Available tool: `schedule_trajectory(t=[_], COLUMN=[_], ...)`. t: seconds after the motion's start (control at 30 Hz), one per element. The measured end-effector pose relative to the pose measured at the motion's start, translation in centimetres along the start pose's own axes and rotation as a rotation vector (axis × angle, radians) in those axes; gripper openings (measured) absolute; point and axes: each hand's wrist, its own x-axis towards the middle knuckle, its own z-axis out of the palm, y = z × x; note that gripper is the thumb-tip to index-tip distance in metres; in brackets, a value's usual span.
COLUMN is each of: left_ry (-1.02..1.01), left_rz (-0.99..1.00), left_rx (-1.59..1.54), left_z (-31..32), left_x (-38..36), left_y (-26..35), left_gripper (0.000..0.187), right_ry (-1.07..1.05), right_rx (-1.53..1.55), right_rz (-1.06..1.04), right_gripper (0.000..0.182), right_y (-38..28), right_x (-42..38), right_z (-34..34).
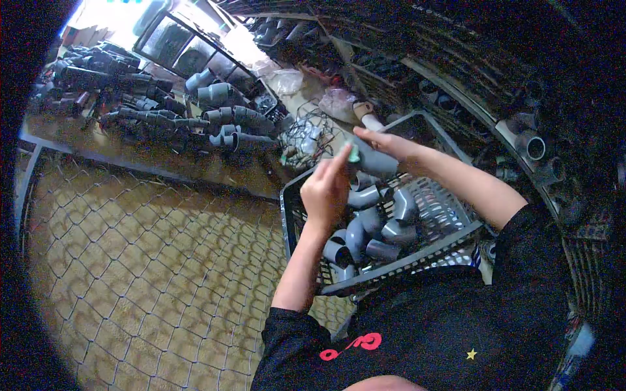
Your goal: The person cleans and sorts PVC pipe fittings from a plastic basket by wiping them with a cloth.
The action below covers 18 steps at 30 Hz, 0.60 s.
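Note:
My right hand is wrapped round a grey pipe fitting, held tilted above a black plastic basket. My left hand is raised beside the fitting's left end, its fingers pressed together at a small green piece. Blur hides whether that piece is stuck to the fitting or only pinched. Below both hands, several grey elbow fittings lie loose in the basket.
Grey pipe fittings crowd a bench at the upper left. Tangled dark cord and plastic bags lie beyond the basket. Wire mesh spans the lower left. Racks of pipes line the right side.

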Motion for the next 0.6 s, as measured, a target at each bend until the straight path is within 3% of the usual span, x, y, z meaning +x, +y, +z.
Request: schedule_trajectory(t=[0.1,0.27,0.47,0.57,0.6], left_ry=[0.047,-0.028,-0.306,-0.316,-0.323], left_rz=[-0.039,-0.045,0.289,0.359,0.341], left_rx=[-0.078,-0.167,-0.026,-0.081,-0.074], left_z=[0.3,0.8,1.0,0.9,0.5], left_x=[-0.3,-1.1,-1.3,-0.8,-0.6], left_y=[-0.6,1.3,3.2,3.0,3.0], left_gripper=[0.043,0.043,0.047,0.046,0.046], right_ry=[0.073,0.178,0.216,0.221,0.19], right_rx=[-0.117,0.084,0.175,-0.044,-0.096], right_rz=[0.085,-0.05,-0.105,-0.042,-0.153], right_gripper=[0.062,0.054,0.045,0.048,0.049], right_y=[0.1,1.2,1.0,-0.4,-1.8], right_x=[-1.4,-0.1,0.3,0.5,-1.3], right_z=[0.9,0.3,0.3,-0.4,0.3])
